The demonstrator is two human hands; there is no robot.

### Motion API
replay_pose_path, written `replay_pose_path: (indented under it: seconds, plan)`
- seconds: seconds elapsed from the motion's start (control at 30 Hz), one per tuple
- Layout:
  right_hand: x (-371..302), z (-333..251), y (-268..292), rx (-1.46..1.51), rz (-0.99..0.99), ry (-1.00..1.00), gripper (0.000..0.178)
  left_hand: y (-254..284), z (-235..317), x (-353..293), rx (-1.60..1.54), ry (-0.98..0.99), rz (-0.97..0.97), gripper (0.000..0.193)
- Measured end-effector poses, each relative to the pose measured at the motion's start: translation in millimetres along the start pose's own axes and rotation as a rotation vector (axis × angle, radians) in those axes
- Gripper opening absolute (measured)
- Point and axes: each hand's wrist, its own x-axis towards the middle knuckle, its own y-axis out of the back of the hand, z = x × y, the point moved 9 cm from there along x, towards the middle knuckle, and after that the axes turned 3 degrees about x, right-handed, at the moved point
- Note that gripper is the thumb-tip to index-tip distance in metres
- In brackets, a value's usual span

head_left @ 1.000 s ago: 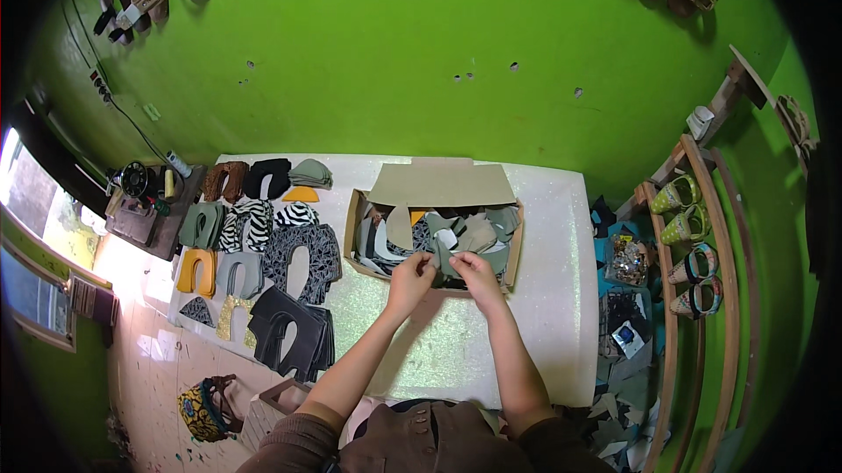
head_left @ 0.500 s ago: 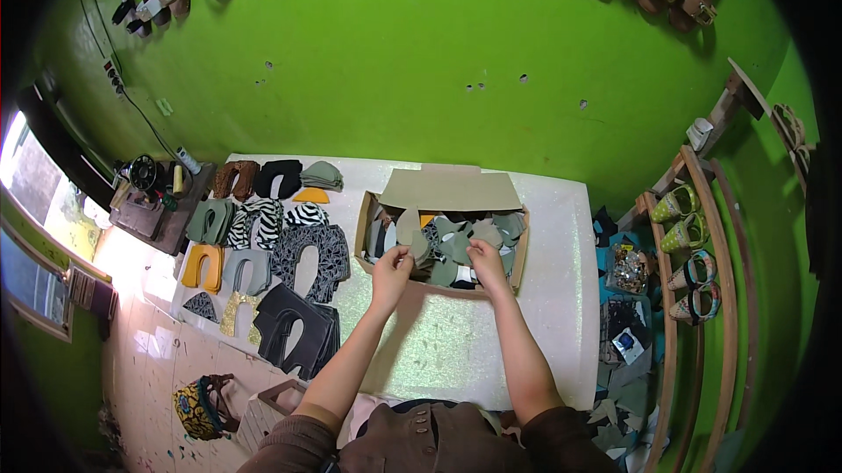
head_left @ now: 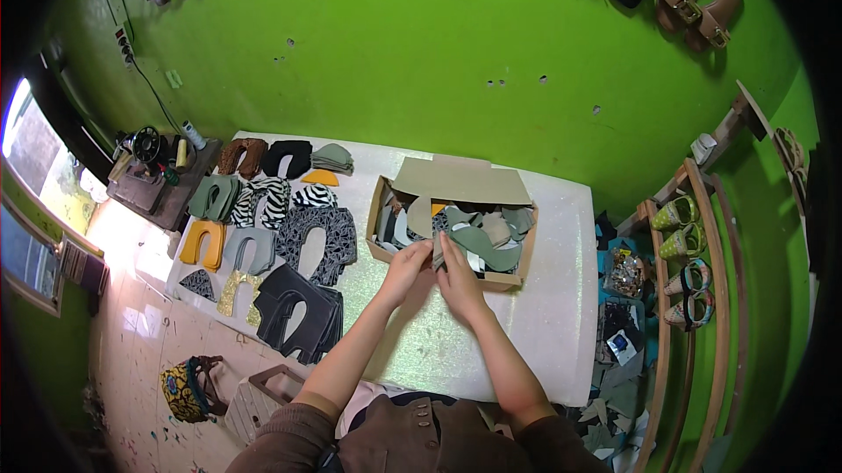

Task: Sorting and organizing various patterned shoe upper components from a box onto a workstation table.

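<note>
A cardboard box (head_left: pixel 503 281) full of loose cut shoe-upper pieces lies on the table, mostly grey-green ones. At its near edge my left hand (head_left: pixel 409 271) and my right hand (head_left: pixel 460 283) come close together. Their fingers close on small grey-green cut pieces (head_left: pixel 438 250) pressed between them; how many, I cannot tell. Just beyond my fingers, a curved grey-green piece (head_left: pixel 491 250) lies over the others in the box. A rounded tan piece (head_left: pixel 420 217) leans at the box's left side.
Left on the white table (head_left: pixel 560 333) are sorted stacks: zebra-print pieces (head_left: pixel 260 202), patterned grey pieces (head_left: pixel 338 240), black pieces (head_left: pixel 323 308), mustard pieces (head_left: pixel 203 245). A sewing machine (head_left: pixel 147 150) stands far left. To the right rises a wooden rack (head_left: pixel 715 254) with sandals.
My hands were apart over the box with pieces in their fingers; now they have come together at its near edge. The view has shifted slightly.
</note>
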Motion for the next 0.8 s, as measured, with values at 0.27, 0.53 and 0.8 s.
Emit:
replay_pose_path:
  seconds: [0.27,0.53,0.8]
  plan:
    - [-11,37,-13,1.014,0.178,-0.409,0.041,-10,19,-12,0.403,-0.282,-0.148,0.029]
    - [-30,55,-2,1.468,0.275,-0.528,0.026,7,14,-11,0.172,-0.094,0.063,0.033]
    - [-30,45,54,0.758,0.418,-0.28,0.034,-5,8,-10,0.33,-0.112,-0.024,0.025]
